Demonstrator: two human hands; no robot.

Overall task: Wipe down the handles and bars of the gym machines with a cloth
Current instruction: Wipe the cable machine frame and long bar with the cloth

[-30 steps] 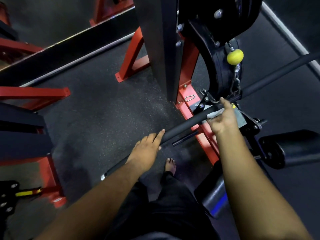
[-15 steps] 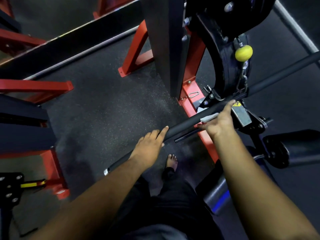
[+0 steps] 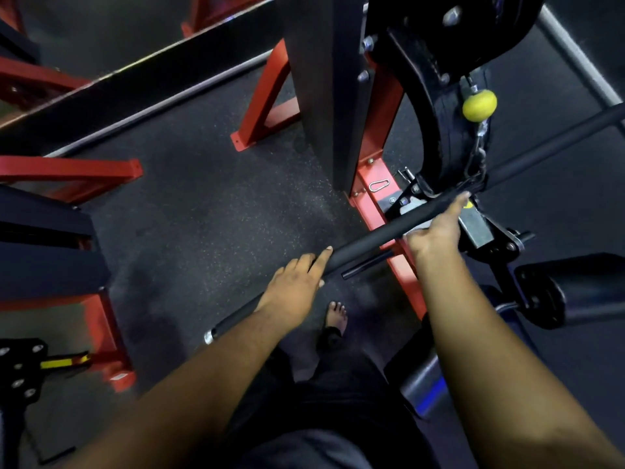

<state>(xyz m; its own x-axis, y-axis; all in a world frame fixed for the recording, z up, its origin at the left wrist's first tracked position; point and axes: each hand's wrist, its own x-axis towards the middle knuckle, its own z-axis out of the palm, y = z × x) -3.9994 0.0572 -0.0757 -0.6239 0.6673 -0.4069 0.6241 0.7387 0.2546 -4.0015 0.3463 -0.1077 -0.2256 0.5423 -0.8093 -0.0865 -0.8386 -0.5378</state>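
Black rubber-coated long bar (image 3: 378, 236) runs diagonally across frame, from its metal end cap low at centre-left up to the right edge, hanging by a chain under a yellow ball stopper (image 3: 479, 105). Left hand (image 3: 297, 286) rests on the bar, grip loose, fingers straight along it. Right hand (image 3: 436, 231) holds a pale folded cloth (image 3: 411, 230) against the bar near the chain, grip curled round both, index finger stretched along the bar. Red steel machine frame (image 3: 372, 194) stands behind on dark speckled rubber floor (image 3: 203, 214). Bare foot (image 3: 336, 316) below the bar.
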